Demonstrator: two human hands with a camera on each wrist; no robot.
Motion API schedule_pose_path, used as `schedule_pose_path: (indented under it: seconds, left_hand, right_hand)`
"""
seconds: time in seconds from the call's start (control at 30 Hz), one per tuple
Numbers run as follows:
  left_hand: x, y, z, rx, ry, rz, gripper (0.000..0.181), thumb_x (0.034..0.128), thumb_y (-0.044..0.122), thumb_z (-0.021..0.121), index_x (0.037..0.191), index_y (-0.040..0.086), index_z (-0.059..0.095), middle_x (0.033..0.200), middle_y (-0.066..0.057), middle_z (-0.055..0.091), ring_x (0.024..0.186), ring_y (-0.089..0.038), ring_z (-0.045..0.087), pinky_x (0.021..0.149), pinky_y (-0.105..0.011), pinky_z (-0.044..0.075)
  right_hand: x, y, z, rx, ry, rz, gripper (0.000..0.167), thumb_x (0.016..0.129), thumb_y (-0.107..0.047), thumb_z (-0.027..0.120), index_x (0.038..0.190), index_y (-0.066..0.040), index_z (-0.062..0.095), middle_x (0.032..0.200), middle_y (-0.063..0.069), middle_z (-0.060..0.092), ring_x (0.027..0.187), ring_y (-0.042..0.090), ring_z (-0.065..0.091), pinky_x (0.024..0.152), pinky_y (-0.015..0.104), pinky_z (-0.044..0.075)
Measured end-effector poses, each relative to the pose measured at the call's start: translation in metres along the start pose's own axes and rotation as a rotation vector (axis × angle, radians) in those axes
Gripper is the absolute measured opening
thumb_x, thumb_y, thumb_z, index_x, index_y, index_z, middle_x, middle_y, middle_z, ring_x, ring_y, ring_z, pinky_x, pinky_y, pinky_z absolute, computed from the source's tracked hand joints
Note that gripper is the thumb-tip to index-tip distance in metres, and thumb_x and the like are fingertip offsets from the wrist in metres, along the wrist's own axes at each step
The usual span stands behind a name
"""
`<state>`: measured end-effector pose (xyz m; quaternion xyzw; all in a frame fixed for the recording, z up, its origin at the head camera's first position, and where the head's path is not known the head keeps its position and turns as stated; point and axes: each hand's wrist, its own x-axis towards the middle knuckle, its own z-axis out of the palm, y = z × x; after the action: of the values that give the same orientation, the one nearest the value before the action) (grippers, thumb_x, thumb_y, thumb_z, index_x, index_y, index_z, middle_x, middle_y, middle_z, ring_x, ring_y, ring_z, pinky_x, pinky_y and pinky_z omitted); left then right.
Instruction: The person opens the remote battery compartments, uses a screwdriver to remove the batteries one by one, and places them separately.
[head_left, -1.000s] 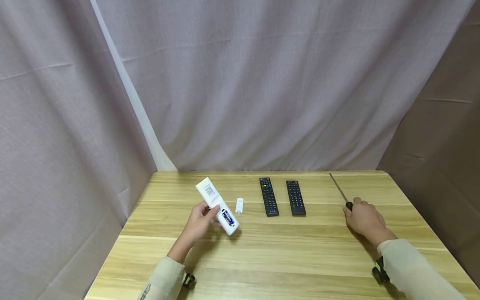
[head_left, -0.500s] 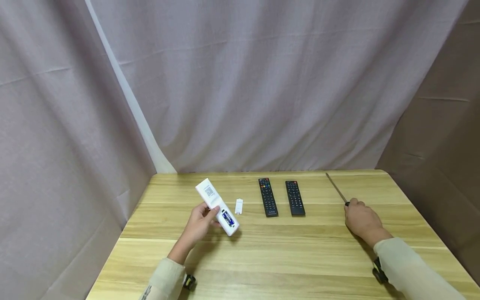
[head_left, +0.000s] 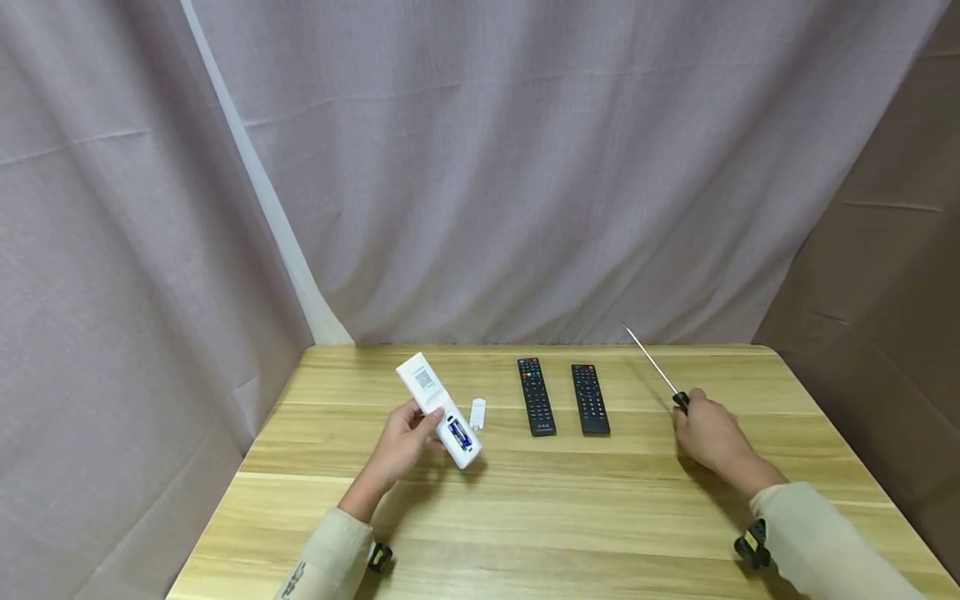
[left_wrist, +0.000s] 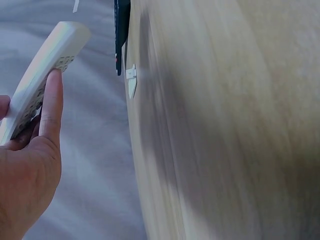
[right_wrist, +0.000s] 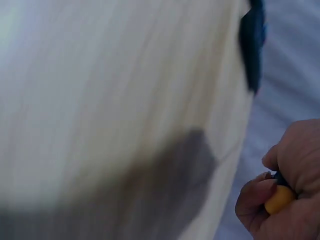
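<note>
My left hand [head_left: 401,442] grips a white remote control [head_left: 423,382] with its back turned up, the thumb on its side and fingers beneath. Its battery compartment lies uncovered and holds blue batteries [head_left: 459,434]. In the left wrist view the buttons of the white remote [left_wrist: 62,40] face the fingers. A small white battery cover [head_left: 477,413] lies flat on the table just right of the remote. Over on the right, my right hand [head_left: 712,433] holds a screwdriver [head_left: 651,360] by its handle, shaft raised and pointing up-left. The right wrist view shows the handle's yellow end [right_wrist: 280,200] inside the curled fingers.
Two black remote controls, a longer one [head_left: 536,397] and a shorter one [head_left: 591,399], lie side by side on the wooden table [head_left: 570,517] between my hands. A grey curtain [head_left: 525,183] hangs behind the table's back edge.
The right hand has lifted the screwdriver off the table and shifted it left, its tip now higher. The left hand with the white remote has barely moved.
</note>
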<state>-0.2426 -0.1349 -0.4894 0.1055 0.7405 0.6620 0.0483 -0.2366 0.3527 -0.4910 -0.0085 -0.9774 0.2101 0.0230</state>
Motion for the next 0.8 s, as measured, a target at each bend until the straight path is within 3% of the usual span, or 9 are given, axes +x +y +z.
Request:
schedule_pose_path:
  seconds: [0.23, 0.43, 0.63, 0.8]
  left_hand:
    - [-0.001, 0.000, -0.002, -0.010, 0.001, 0.004, 0.036, 0.1101, 0.011, 0.056, 0.134, -0.016, 0.057, 0.122, -0.039, 0.069, 0.092, -0.023, 0.077, 0.082, -0.052, 0.071]
    - [-0.001, 0.001, 0.000, -0.012, 0.023, 0.012, 0.035, 0.1094, 0.010, 0.057, 0.133, -0.016, 0.059, 0.121, -0.037, 0.070, 0.094, -0.022, 0.076, 0.079, -0.040, 0.072]
    - [0.001, 0.003, 0.001, -0.020, 0.043, 0.015, 0.032, 0.1089, 0.008, 0.057, 0.132, -0.014, 0.061, 0.119, -0.035, 0.071, 0.092, -0.023, 0.076, 0.079, -0.045, 0.072]
    - [0.005, 0.003, -0.001, -0.016, 0.053, 0.021, 0.032, 0.1091, 0.008, 0.057, 0.132, -0.013, 0.061, 0.119, -0.035, 0.070, 0.090, -0.021, 0.074, 0.082, -0.052, 0.071]
  right_hand:
    - [-0.020, -0.062, 0.006, 0.043, 0.058, -0.176, 0.010, 0.102, -0.004, 0.051, 0.102, 0.006, 0.052, 0.076, 0.014, 0.059, 0.066, 0.026, 0.055, 0.052, 0.036, 0.049]
    - [-0.028, -0.093, 0.012, 0.055, 0.075, -0.254, 0.005, 0.101, -0.003, 0.056, 0.098, 0.000, 0.056, 0.075, 0.009, 0.061, 0.067, 0.023, 0.056, 0.052, 0.030, 0.047]
    - [-0.031, -0.109, 0.016, 0.077, 0.006, -0.259, 0.004, 0.102, -0.004, 0.057, 0.102, 0.000, 0.058, 0.074, 0.007, 0.061, 0.064, 0.018, 0.055, 0.050, 0.026, 0.045]
    - [-0.040, -0.126, 0.026, 0.069, -0.052, -0.312, 0.006, 0.103, -0.004, 0.058, 0.098, -0.006, 0.056, 0.072, 0.003, 0.057, 0.062, 0.015, 0.053, 0.047, 0.022, 0.042]
